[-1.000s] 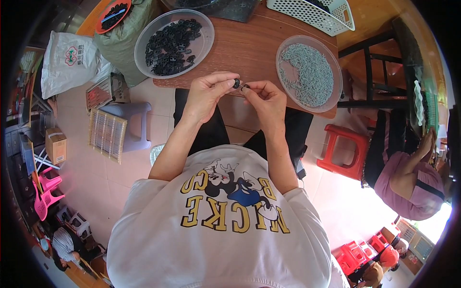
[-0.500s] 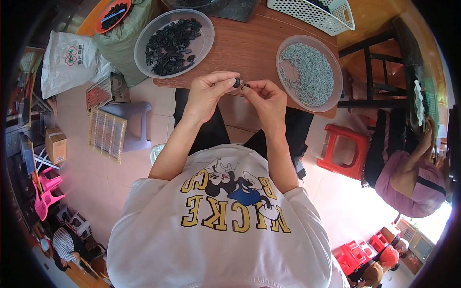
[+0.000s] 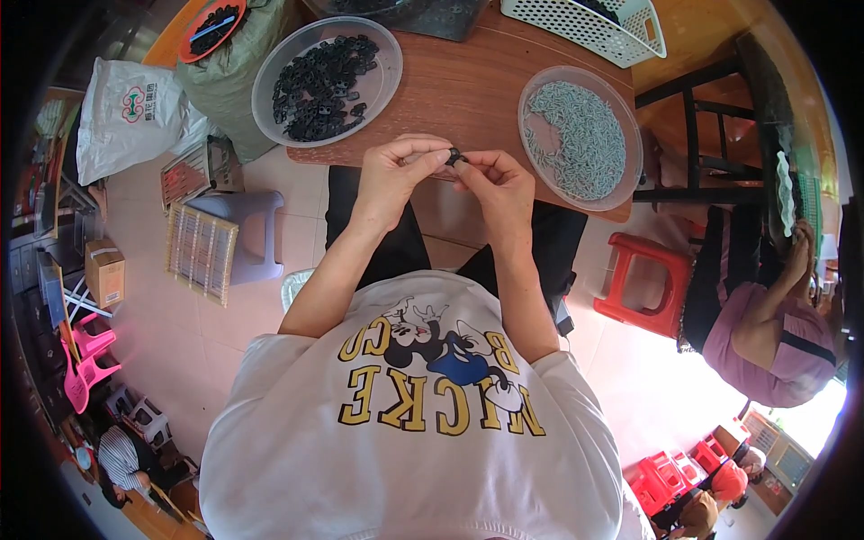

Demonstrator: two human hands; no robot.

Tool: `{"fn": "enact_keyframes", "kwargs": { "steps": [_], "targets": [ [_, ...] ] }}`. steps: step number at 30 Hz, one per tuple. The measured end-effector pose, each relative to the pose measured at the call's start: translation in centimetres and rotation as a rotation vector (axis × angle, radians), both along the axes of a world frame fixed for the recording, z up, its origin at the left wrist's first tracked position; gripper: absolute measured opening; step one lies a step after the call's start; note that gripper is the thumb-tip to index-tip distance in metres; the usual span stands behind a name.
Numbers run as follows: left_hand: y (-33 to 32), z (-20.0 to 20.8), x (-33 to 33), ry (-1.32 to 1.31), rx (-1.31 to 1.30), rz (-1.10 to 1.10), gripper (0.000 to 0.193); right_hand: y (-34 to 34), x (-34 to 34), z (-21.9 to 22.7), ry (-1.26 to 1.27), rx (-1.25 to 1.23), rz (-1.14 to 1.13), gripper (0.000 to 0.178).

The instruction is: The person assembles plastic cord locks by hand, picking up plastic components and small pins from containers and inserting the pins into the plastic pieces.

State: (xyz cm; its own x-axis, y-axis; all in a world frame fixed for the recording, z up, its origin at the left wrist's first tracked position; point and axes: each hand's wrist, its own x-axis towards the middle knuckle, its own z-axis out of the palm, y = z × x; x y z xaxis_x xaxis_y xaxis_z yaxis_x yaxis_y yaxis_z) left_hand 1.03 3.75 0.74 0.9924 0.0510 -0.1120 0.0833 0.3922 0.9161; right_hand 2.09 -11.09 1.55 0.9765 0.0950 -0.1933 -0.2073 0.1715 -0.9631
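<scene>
Between the fingertips of both hands, at the near edge of the brown table (image 3: 459,67), sits a small black plastic part (image 3: 454,157). My left hand (image 3: 396,180) pinches it from the left. My right hand (image 3: 497,184) closes on it from the right with thumb and forefinger; whether a screw is in those fingers is hidden. Left of my hands, a clear round tub (image 3: 391,85) holds many small black plastic parts (image 3: 324,85). To the right stands another clear round tub (image 3: 631,171) with a heap of small silvery screws (image 3: 585,135).
A white perforated basket (image 3: 576,31) stands at the table's far right, beside a dark tray (image 3: 414,16). Sacks (image 3: 238,90) lean at the left, one topped by an orange bowl (image 3: 191,49). A red stool (image 3: 643,283) and a seated person (image 3: 765,342) are at the right.
My hands have drawn together, closing the gap between them. The black part in my left fingers now meets my right fingertips. The thin piece seen between them earlier no longer shows.
</scene>
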Motion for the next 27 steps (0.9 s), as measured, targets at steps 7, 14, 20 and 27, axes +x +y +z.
{"fn": "enact_keyframes", "kwargs": {
  "steps": [7,14,20,27],
  "targets": [
    [0.02,0.15,-0.35,0.019,0.114,-0.023,0.018,-0.04,0.01,0.16,0.046,0.079,0.015,0.013],
    [0.10,0.02,-0.32,-0.077,0.194,-0.019,0.020,0.10,-0.23,0.04,-0.019,0.096,0.054,0.023],
    [0.27,0.30,-0.51,-0.001,0.127,-0.045,0.022,-0.20,-0.27,-0.39,-0.053,0.002,0.093,0.036],
    [0.57,0.73,-0.95,0.025,0.099,-0.122,0.028,-0.21,-0.51,-0.17,-0.035,0.080,0.085,0.032]
  ]
}}
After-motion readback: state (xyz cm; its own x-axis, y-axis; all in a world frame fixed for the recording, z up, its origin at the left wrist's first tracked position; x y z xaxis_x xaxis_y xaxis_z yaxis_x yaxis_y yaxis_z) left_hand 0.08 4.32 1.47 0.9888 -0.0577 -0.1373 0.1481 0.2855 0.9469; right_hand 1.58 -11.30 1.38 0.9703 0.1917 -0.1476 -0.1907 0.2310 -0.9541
